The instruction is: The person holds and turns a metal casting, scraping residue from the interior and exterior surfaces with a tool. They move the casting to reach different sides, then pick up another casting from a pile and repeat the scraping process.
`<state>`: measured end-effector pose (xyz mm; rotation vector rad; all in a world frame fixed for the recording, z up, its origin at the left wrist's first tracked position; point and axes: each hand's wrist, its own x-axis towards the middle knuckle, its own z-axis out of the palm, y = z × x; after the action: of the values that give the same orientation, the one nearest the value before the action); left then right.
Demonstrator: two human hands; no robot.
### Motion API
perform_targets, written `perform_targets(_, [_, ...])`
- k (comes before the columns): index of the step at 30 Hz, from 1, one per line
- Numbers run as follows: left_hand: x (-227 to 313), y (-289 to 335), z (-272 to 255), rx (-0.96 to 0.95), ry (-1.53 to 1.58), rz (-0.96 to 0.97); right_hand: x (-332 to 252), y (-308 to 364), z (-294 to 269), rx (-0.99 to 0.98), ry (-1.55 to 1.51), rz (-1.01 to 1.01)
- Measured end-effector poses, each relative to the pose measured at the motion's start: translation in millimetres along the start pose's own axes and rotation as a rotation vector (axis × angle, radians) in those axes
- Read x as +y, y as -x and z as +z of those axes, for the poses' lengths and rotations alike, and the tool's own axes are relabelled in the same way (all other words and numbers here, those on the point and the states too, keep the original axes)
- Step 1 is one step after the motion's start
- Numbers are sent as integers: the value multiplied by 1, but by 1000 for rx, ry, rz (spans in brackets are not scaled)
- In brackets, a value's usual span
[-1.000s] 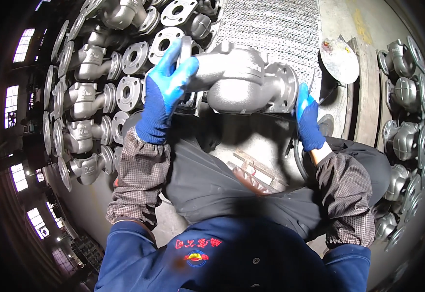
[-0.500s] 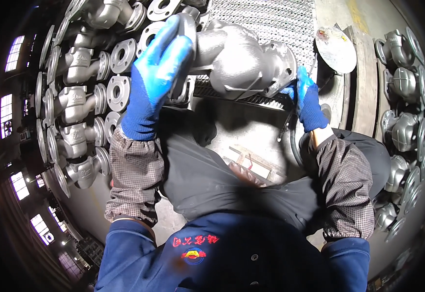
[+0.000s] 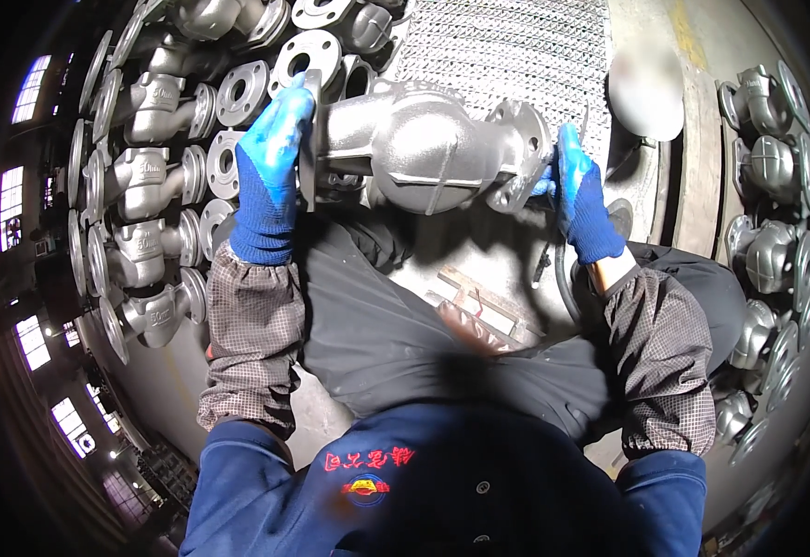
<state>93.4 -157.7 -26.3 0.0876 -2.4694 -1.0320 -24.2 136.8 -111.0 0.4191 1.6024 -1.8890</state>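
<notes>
A grey cast-metal valve body (image 3: 428, 148) with a flange at each end is held between my two hands, above the near edge of a worktop with a bumpy metal surface. My left hand (image 3: 278, 139), in a blue coated glove, grips the flange at the left end, seen almost edge-on. At the other end my right hand (image 3: 577, 186), gloved the same way, closes on the smaller-looking right flange; some of its fingers are hidden behind it. The rounded belly of the casting, with a raised seam, faces up toward me.
Rows of similar flanged castings (image 3: 145, 181) stand stacked on the left. More castings (image 3: 769, 162) line the right side. The bumpy metal worktop (image 3: 507, 56) lies ahead, with a pale round disc (image 3: 646, 93) and wooden planks (image 3: 699, 176) to its right. A dark hose hangs by my right knee.
Both hands have brought the valve body slightly left and nearer to me. It has rolled, so its rounded belly and seam now show more, and its left flange appears edge-on.
</notes>
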Motion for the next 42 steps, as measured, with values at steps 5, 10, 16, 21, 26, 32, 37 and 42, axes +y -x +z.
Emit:
perform_targets(5, [0,3,-3,-52,-462,339,5,-23,-3,-2,336,-54])
perform_targets(10, [2,-2,3,-12,-412,272,25,-23,-7,-168,216,-308])
perform_targets(16, [15,-6,13,58,130,-231,50,-22,-19,-32,413,-434])
perform_targets(21, [32,-12,6,-9,72,-250,51,-50,-23,18,404,-361])
perform_targets(26, [66,-22,25,-96,58,-184,50,-72,-42,144,493,-517])
perform_targets(32, [69,-10,30,-206,-219,70,45,-41,-18,177,128,-29])
perform_targets(37, [63,1,21,-178,-116,-213,35,-28,-15,64,228,-141])
perform_targets(42, [40,5,11,-67,-101,-213,28,-14,-7,36,300,-159])
